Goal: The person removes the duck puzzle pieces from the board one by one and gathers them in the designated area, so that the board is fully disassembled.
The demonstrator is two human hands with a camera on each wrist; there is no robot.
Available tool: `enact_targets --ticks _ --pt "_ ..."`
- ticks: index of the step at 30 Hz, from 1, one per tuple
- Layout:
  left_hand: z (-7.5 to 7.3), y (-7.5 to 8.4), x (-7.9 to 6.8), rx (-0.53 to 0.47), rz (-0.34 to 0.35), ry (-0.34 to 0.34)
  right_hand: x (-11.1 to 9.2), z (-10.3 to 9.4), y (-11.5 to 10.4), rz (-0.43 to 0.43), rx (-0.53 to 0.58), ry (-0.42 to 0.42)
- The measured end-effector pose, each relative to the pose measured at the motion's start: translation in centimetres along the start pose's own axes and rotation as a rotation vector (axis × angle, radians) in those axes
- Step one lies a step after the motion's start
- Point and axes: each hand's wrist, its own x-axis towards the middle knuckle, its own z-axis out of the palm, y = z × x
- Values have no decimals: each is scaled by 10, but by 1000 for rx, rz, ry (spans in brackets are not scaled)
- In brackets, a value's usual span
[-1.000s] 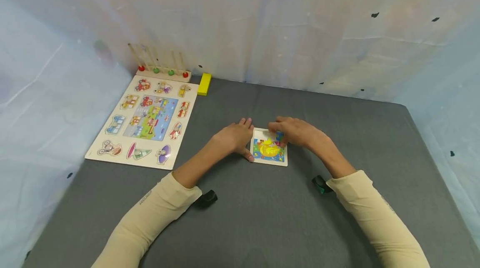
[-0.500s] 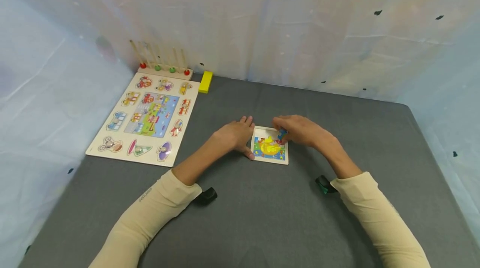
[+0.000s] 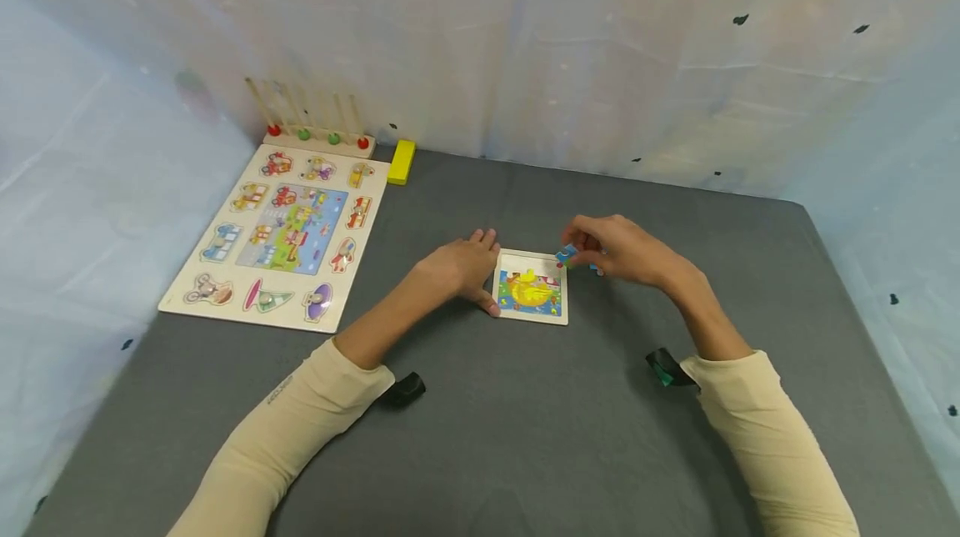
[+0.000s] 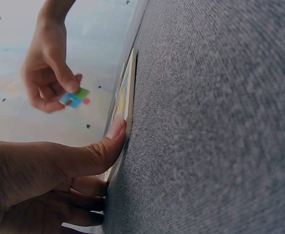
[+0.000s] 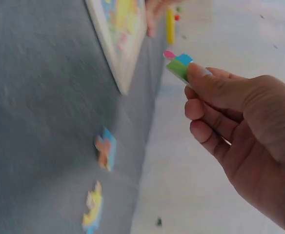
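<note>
Our right hand (image 3: 618,249) pinches a small blue-and-green jigsaw piece (image 3: 566,253) above the two o'clock corner of a square, pale-wood puzzle tray (image 3: 534,320), perhaps leaving its outline visible. At nine o'clock our left hand (image 3: 461,266), fingers spread, touches the tray's edge, seemingly steadying it. Loose orange-and-blue (image 5: 106,150) and yellow-and-blue pieces (image 5: 92,209) lie toward three o'clock, mostly hidden from above by our right hand. Toward ten, a large wooden vehicle board (image 3: 243,274) and yellow block (image 3: 402,162) obstruct neither hand.

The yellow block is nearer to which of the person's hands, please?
Left: the left hand is right of and in front of the yellow block; the right hand, pinching a puzzle piece, is farther right.
</note>
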Motion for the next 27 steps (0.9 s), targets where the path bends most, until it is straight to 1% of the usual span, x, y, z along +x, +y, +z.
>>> enact_targets --ticks 4,7,11,14,16,18,23,27 --pt "-1 2 -1 -10 5 -1 -22 -16 8 43 -23 70" --pt "-1 4 -1 -12 4 -5 -40 -28 18 106 -48 110" --pt "-2 5 -2 -8 0 -7 -62 -41 34 196 -82 116" --pt "-2 5 -2 -7 1 -4 -73 -47 51 214 -122 99" --pt "-1 4 -1 -5 2 -4 -77 -47 64 213 -139 72" --pt "0 3 1 -4 8 -2 -79 -45 77 214 -139 29" --pt "2 1 2 3 1 4 -75 -29 102 241 -109 -72" --pt "2 0 -1 1 -5 6 -71 -19 107 257 -138 -77"
